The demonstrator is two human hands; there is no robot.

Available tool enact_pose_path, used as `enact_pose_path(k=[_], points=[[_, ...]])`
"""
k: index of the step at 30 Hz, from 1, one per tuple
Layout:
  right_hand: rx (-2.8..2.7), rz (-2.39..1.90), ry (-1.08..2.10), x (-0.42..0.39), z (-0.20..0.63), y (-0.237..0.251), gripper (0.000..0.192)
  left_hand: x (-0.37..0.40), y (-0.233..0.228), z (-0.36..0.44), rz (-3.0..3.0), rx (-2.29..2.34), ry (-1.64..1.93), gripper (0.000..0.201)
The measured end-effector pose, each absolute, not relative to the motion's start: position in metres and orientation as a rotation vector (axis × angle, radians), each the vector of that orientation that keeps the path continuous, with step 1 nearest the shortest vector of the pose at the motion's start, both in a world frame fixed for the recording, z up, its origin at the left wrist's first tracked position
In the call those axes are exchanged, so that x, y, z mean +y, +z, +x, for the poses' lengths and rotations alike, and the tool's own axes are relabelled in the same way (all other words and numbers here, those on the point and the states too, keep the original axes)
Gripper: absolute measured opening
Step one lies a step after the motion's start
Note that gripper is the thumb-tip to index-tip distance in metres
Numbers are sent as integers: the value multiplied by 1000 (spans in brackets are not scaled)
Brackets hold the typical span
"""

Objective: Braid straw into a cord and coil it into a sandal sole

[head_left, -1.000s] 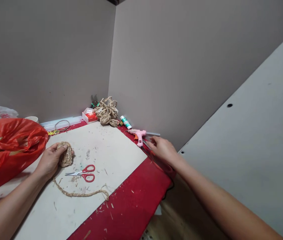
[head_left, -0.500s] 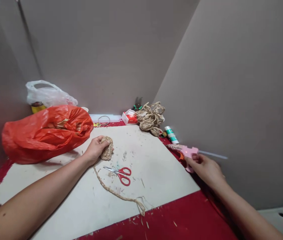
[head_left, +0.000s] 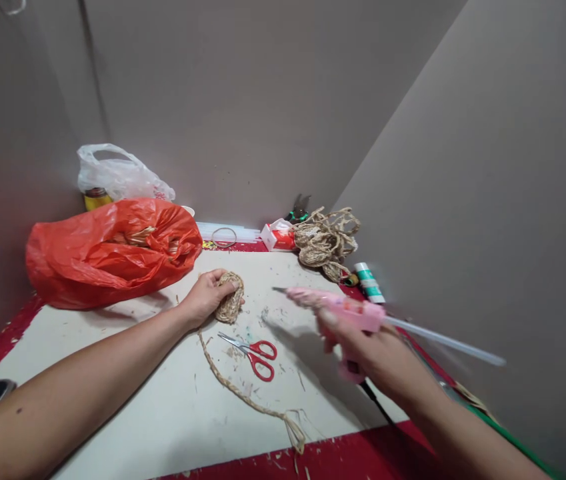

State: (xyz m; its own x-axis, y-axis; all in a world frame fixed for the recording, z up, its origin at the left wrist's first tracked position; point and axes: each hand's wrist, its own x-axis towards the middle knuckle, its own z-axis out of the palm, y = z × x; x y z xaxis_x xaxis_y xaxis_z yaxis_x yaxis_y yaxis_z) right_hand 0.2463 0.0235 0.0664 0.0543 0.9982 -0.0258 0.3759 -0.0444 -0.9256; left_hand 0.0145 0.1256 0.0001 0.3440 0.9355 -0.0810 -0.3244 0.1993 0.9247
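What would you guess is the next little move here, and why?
Probably swinging the pink glue gun in the right hand leftward to the braided coil. Its nozzle already points that way, and the left hand pins the coil on the board.

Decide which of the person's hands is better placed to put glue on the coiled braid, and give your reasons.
Probably the right hand: it grips the pink glue gun, lifted with its nozzle pointing toward the coiled braid. The left hand is busy pressing that coil on the board.
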Motion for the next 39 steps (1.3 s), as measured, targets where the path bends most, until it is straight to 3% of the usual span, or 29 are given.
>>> enact_pose_path(k=[4, 7, 11, 15, 19, 30, 39], points=[[-1533, -1536, 1057, 40, 211, 53, 50, 125, 0, 15, 979, 754, 1010, 37], [-1300, -1456, 1145, 49, 205, 36, 44, 125, -1, 15, 975, 754, 995, 36], [-886, -1326, 1497, 55, 215, 28, 35, 127, -2, 17, 969, 756, 976, 36], [-634, -1245, 1411, 53, 224, 41, 28, 129, -2, 18, 958, 775, 970, 35], [-798, -1266, 1535, 51, 223, 34, 33, 128, 0, 19, 948, 799, 966, 34], [-1282, -1368, 1445, 47, 211, 19, 63, 125, 3, 21, 960, 791, 939, 30], [-1328, -1484, 1329, 48, 212, 11, 57, 122, 5, 23, 1006, 779, 923, 28]])
